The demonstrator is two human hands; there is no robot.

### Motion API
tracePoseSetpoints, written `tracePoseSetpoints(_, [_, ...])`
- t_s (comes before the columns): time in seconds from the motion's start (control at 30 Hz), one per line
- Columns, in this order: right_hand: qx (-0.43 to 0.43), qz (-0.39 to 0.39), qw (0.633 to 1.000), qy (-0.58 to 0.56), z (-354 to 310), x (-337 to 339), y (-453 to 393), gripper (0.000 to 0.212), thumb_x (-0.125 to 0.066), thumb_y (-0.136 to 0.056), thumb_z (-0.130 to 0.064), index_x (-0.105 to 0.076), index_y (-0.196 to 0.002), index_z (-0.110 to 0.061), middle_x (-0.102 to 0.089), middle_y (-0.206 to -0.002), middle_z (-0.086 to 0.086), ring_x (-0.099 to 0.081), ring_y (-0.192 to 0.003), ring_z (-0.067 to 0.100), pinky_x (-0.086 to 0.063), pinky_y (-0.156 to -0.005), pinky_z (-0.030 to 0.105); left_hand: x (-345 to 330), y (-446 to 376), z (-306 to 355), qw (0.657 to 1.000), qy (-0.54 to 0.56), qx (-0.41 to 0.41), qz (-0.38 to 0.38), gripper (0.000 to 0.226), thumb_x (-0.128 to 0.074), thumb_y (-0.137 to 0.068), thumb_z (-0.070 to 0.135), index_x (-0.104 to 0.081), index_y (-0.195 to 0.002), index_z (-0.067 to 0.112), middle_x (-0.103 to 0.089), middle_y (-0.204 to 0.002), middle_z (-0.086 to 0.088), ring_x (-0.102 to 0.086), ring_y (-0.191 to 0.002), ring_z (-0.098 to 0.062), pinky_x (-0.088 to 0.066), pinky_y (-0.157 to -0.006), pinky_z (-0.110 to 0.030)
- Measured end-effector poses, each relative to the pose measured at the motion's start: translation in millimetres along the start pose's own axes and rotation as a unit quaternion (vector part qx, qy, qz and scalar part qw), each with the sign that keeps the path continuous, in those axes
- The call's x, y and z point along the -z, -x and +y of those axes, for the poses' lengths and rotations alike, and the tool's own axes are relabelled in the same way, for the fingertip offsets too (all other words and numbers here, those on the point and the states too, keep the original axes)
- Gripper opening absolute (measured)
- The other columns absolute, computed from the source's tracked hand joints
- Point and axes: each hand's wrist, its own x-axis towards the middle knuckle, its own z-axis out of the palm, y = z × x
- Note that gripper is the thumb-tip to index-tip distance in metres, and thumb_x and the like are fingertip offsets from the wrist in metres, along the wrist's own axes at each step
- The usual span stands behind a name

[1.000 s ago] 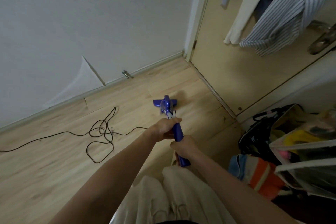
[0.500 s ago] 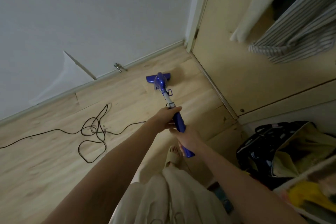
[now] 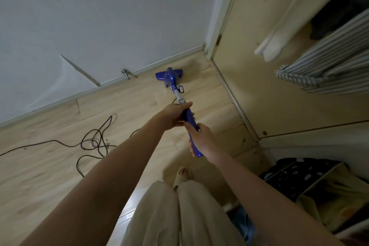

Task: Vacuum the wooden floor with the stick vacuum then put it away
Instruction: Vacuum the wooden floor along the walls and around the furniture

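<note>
The person holds the blue plastic stick vacuum (image 3: 173, 81) with both hands. The left hand (image 3: 173, 115) grips the upper part of the blue handle, just below the grey tube; its fingers (image 3: 184, 105) are curled round the handle and closed on it. The right hand (image 3: 201, 139) grips the same handle nearer to the body, with the fingers wrapped round it and the thumb pointing up along the handle. The two hands are just beside each other, almost touching.

The stick vacuum leans away from the person, and its flat blue floor head (image 3: 169, 73) lies on the light wooden plank floor (image 3: 50, 166), far from the person and close to the white baseboard (image 3: 151, 67) of the pale wall (image 3: 99, 6). A small metal door stopper (image 3: 127, 74) stands at the baseboard, just left of the floor head.

On the left part of the floor a thin black power cord (image 3: 93, 142) lies in loose loops and runs out to the left edge. On the right a beige wooden door (image 3: 259, 86) stands next to the corner, and a blue-and-white striped shirt (image 3: 323, 70) and a cream cloth (image 3: 275, 46) hang in front of it. At the near right a dark bag (image 3: 295, 173) lies on the floor. Near the bottom are the person's cream trousers (image 3: 169, 215) and one foot in a pale sandal (image 3: 182, 175).
</note>
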Motion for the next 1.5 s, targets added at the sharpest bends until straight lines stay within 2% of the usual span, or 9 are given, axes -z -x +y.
tracePoseSetpoints(0.27, [0.011, 0.029, 0.996, 0.078, 10.8, -17.8, 17.1, 0.036, -0.046, -0.099, -0.046, -0.045, -0.108, -0.011, -0.056, -0.082, 0.01, -0.051, -0.049, 0.015, -0.043, -0.042, 0.022, 3.0, 18.4, -19.5, 1.0, 0.015, 0.001, 0.001, 0.031, -0.063, -0.092, 0.03, -0.054, -0.108, 0.005, -0.064, -0.094, -0.01, -0.064, -0.083, -0.021, -0.054, -0.07, -0.03])
tracePoseSetpoints(0.4, [0.001, 0.036, 0.996, 0.08, 24.9, -29.8, 40.2, 0.039, -0.049, -0.097, -0.048, -0.049, -0.106, -0.01, -0.056, -0.081, 0.009, -0.051, -0.053, 0.016, -0.048, -0.055, 0.03, 6.3, 40.9, -40.2, 1.0, 0.002, 0.006, -0.016, 0.031, -0.064, -0.092, 0.028, -0.052, -0.107, 0.004, -0.065, -0.094, -0.011, -0.065, -0.084, -0.022, -0.055, -0.075, -0.033])
tracePoseSetpoints(0.53, [-0.026, 0.04, 0.997, 0.057, 37.7, -50.1, 84.0, 0.042, -0.052, -0.096, -0.047, -0.051, -0.11, -0.007, -0.055, -0.076, 0.006, -0.051, -0.047, 0.012, -0.044, -0.047, 0.025, 13.3, 75.2, -71.8, 0.999, -0.005, -0.007, -0.039, 0.025, -0.063, -0.092, 0.025, -0.052, -0.099, 0.004, -0.063, -0.091, -0.013, -0.064, -0.084, -0.025, -0.055, -0.081, -0.036])
tracePoseSetpoints(0.7, [-0.046, 0.05, 0.998, 0.018, 44.4, -100.2, 159.0, 0.035, -0.054, -0.097, -0.04, -0.05, -0.108, -0.007, -0.053, -0.072, 0.004, -0.051, -0.05, 0.011, -0.043, -0.045, 0.022, 36.9, 124.6, -121.8, 0.998, -0.004, -0.011, -0.054, 0.028, -0.065, -0.091, 0.021, -0.047, -0.107, 0.005, -0.059, -0.1, -0.015, -0.058, -0.102, -0.032, -0.051, -0.091, -0.042])
tracePoseSetpoints(0.97, [-0.071, 0.069, 0.995, -0.022, 56.8, -179.5, 256.2, 0.027, -0.054, -0.096, -0.033, -0.048, -0.11, -0.01, -0.053, -0.075, 0.003, -0.053, -0.057, 0.014, -0.046, -0.047, 0.025, 89.1, 194.3, -191.7, 0.995, -0.071, -0.002, -0.07, 0.061, -0.076, -0.079, 0.033, -0.051, -0.127, 0.003, -0.061, -0.126, -0.02, -0.062, -0.105, -0.028, -0.053, -0.093, -0.043])
tracePoseSetpoints(1.07, [-0.085, 0.079, 0.993, -0.022, 59.9, -196.8, 275.8, 0.031, -0.056, -0.095, -0.036, -0.052, -0.108, -0.009, -0.054, -0.072, 0.004, -0.052, -0.05, 0.014, -0.041, -0.038, 0.022, 97.9, 213.7, -203.2, 0.993, -0.087, 0.013, -0.076, 0.069, -0.078, -0.075, 0.037, -0.051, -0.127, 0.001, -0.063, -0.122, -0.019, -0.064, -0.102, -0.029, -0.053, -0.093, -0.043])
tracePoseSetpoints(1.2, [-0.083, 0.09, 0.992, -0.041, 69.8, -213.2, 286.0, 0.026, -0.057, -0.096, -0.036, -0.053, -0.094, -0.01, -0.054, -0.063, 0.004, -0.052, -0.044, 0.013, -0.042, -0.038, 0.022, 104.7, 213.7, -218.2, 0.992, -0.099, 0.016, -0.079, 0.099, -0.083, -0.046, 0.045, -0.052, -0.131, 0.004, -0.063, -0.105, -0.013, -0.056, -0.088, -0.022, -0.053, -0.072, -0.032])
tracePoseSetpoints(1.37, [-0.067, 0.083, 0.992, -0.066, 83.8, -211.3, 281.4, 0.024, -0.058, -0.095, -0.034, -0.051, -0.094, -0.012, -0.054, -0.063, 0.004, -0.054, -0.047, 0.012, -0.046, -0.043, 0.024, 99.1, 213.7, -224.7, 0.992, -0.096, 0.01, -0.086, 0.062, -0.074, -0.08, 0.035, -0.052, -0.128, 0.003, -0.062, -0.123, -0.019, -0.063, -0.098, -0.027, -0.053, -0.087, -0.039])
tracePoseSetpoints(1.5, [-0.097, 0.051, 0.992, -0.068, 80.1, -195.8, 269.0, 0.026, -0.057, -0.097, -0.033, -0.049, -0.108, -0.011, -0.057, -0.073, 0.006, -0.057, -0.051, 0.012, -0.047, -0.04, 0.021, 91.9, 203.1, -216.1, 0.99, -0.086, 0.028, -0.105, 0.045, -0.068, -0.088, 0.023, -0.05, -0.122, 0.0, -0.066, -0.099, -0.018, -0.066, -0.085, -0.025, -0.056, -0.075, -0.035])
